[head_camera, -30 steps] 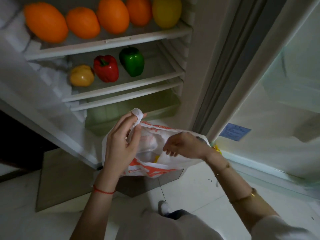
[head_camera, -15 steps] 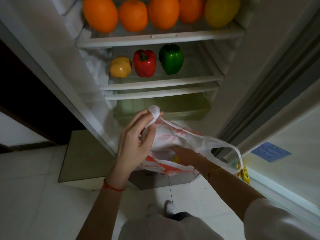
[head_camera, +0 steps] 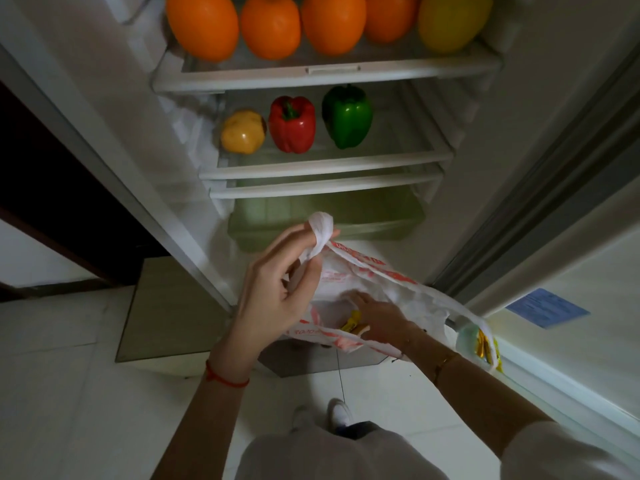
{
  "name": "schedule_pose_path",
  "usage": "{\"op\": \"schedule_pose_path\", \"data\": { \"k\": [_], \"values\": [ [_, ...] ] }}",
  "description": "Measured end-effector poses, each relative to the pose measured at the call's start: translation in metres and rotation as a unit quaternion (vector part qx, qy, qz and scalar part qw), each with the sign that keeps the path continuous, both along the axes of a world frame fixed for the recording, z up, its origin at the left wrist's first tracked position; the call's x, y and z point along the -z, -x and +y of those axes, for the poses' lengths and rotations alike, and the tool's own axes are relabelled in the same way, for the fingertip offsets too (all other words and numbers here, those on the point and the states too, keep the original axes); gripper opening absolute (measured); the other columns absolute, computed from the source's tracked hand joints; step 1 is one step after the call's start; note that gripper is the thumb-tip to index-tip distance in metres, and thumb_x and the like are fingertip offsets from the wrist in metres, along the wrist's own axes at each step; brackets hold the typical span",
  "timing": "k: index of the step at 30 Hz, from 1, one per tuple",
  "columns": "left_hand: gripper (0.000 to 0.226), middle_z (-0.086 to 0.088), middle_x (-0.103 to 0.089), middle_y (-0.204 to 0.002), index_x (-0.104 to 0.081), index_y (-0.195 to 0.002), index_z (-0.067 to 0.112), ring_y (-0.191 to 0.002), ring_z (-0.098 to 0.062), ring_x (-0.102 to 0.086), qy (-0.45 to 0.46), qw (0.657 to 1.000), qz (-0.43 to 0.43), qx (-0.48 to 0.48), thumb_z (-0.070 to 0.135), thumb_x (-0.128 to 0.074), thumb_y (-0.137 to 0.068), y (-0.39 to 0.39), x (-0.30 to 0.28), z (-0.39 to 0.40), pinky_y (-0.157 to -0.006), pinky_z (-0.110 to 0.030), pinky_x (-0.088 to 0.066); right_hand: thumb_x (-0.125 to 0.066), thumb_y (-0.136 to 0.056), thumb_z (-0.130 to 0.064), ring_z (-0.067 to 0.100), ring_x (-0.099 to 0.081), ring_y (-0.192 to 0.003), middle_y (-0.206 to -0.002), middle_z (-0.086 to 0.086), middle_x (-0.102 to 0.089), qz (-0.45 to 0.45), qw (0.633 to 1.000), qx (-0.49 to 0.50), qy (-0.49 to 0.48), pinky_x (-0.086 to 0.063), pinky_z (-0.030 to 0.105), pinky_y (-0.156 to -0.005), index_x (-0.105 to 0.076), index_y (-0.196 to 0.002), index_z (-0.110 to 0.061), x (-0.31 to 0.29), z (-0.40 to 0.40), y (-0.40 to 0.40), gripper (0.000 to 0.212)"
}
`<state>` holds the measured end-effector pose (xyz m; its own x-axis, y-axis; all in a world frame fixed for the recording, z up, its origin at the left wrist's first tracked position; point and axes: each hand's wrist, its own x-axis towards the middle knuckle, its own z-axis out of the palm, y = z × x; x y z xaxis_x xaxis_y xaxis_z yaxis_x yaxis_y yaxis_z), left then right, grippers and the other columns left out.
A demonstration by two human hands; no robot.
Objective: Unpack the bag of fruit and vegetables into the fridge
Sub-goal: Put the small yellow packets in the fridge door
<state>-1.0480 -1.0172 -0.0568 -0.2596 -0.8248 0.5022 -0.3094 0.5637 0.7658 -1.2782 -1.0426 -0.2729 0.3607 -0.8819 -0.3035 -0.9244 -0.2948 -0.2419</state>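
Note:
In front of the open fridge hangs a white plastic bag (head_camera: 363,271) with orange print. My left hand (head_camera: 273,296) holds it up by one twisted handle. My right hand (head_camera: 381,318) is down inside the bag beside a yellow item (head_camera: 351,323); its fingers are partly hidden, so a grip cannot be made out. The top shelf (head_camera: 332,72) carries several oranges (head_camera: 202,24) and a yellow fruit (head_camera: 453,19). On the middle shelf (head_camera: 325,166) stand a yellow pepper (head_camera: 242,131), a red pepper (head_camera: 292,124) and a green pepper (head_camera: 347,116).
A pale green crisper drawer (head_camera: 277,226) sits under the lowest shelf, just beyond the bag. The open fridge door (head_camera: 571,306) stands at the right, with yellow packets (head_camera: 485,344) in its lower rack. My feet are on white floor tiles below.
My right hand went from the bag's rim down into the bag, and the loose handle slid onto that forearm. My view shifted so the fridge sits more central. My left hand kept its hold.

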Motion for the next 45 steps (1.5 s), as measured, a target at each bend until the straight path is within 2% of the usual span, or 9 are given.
{"op": "schedule_pose_path", "data": {
  "k": [4,11,16,22,28,31,34,40,45],
  "values": [
    [0.025,0.001,-0.064,-0.124,-0.064,-0.117,-0.002,-0.107,-0.017,-0.064,0.013,0.999,-0.034,0.01,-0.002,-0.055,-0.093,0.004,0.007,0.002,-0.081,-0.021,-0.048,-0.041,-0.102,-0.023,0.026,-0.055,-0.12,-0.134,0.01,-0.055,0.029,0.999,0.027,0.03,-0.041,0.033,-0.103,-0.047,-0.137,-0.014,-0.004,-0.003,-0.009,0.037],
    [0.024,0.004,-0.064,-0.116,-0.065,-0.112,-0.001,-0.096,0.004,-0.059,0.0,0.999,-0.049,-0.002,-0.009,-0.056,-0.09,0.011,0.005,0.009,-0.08,-0.005,-0.038,-0.05,-0.096,-0.012,0.031,-0.053,-0.123,-0.133,0.013,-0.056,0.0,0.997,-0.082,-0.003,-0.043,0.038,-0.104,-0.059,-0.126,-0.009,0.005,-0.004,-0.011,0.031],
    [0.03,-0.001,-0.065,-0.119,-0.065,-0.119,0.0,-0.09,0.008,-0.058,-0.009,0.999,-0.051,-0.005,-0.007,-0.056,-0.091,0.012,0.008,0.009,-0.081,-0.004,-0.037,-0.059,-0.093,-0.017,0.027,-0.052,-0.126,-0.143,0.012,-0.048,0.055,0.991,-0.121,0.01,-0.052,0.037,-0.098,-0.05,-0.134,-0.012,0.013,-0.005,-0.011,0.042],
    [0.03,-0.001,-0.065,-0.122,-0.065,-0.12,0.003,-0.111,-0.012,-0.063,-0.018,0.999,-0.037,0.009,-0.005,-0.055,-0.092,0.015,0.009,0.009,-0.088,-0.018,-0.046,-0.069,-0.088,-0.02,0.031,-0.057,-0.121,-0.136,0.016,-0.055,0.091,0.982,-0.143,0.082,-0.053,0.04,-0.094,-0.052,-0.132,-0.01,0.013,-0.001,-0.013,0.049],
    [0.029,-0.003,-0.065,-0.121,-0.064,-0.12,0.002,-0.116,-0.017,-0.062,-0.013,0.999,-0.035,0.018,-0.004,-0.055,-0.093,0.015,0.009,0.007,-0.092,-0.024,-0.049,-0.056,-0.095,-0.018,0.036,-0.04,-0.135,-0.149,0.017,-0.039,0.137,0.976,-0.153,0.069,-0.041,0.046,-0.107,-0.044,-0.138,-0.011,0.009,0.0,-0.014,0.045],
    [0.029,0.0,-0.064,-0.122,-0.064,-0.119,0.002,-0.116,-0.015,-0.062,-0.008,0.999,-0.034,0.017,-0.005,-0.055,-0.092,0.017,0.009,0.007,-0.092,-0.023,-0.048,-0.064,-0.089,-0.019,0.038,-0.04,-0.136,-0.146,0.018,-0.045,0.146,0.972,-0.163,0.083,-0.037,0.047,-0.111,-0.05,-0.135,-0.01,0.011,0.0,-0.011,0.049],
    [0.03,0.006,-0.062,-0.118,-0.064,-0.119,0.005,-0.101,-0.003,-0.06,-0.01,0.999,-0.039,0.017,-0.005,-0.056,-0.092,0.019,0.007,0.007,-0.084,-0.014,-0.043,-0.067,-0.086,-0.015,0.038,-0.043,-0.135,-0.143,0.019,-0.048,0.159,0.975,-0.136,0.072,-0.038,0.047,-0.111,-0.052,-0.132,-0.008,0.011,0.002,-0.01,0.049],
    [0.029,0.003,-0.064,-0.122,-0.064,-0.119,0.005,-0.106,-0.009,-0.063,-0.012,0.999,-0.039,0.014,-0.003,-0.056,-0.092,0.016,0.012,0.006,-0.085,-0.017,-0.045,-0.093,-0.052,-0.027,0.028,-0.069,-0.098,-0.108,0.01,-0.071,0.172,0.977,-0.104,0.07,-0.058,0.036,-0.081,-0.072,-0.107,-0.017,0.028,0.002,-0.014,0.059],
    [0.03,0.001,-0.065,-0.121,-0.064,-0.12,0.008,-0.108,-0.01,-0.064,-0.014,0.999,-0.026,0.016,-0.003,-0.056,-0.092,0.015,0.012,0.006,-0.083,-0.016,-0.047,-0.067,-0.085,-0.018,0.035,-0.048,-0.129,-0.139,0.014,-0.053,0.075,0.992,-0.046,0.09,-0.035,0.045,-0.11,-0.048,-0.139,-0.015,0.007,0.004,-0.02,0.057]
  ]
}}
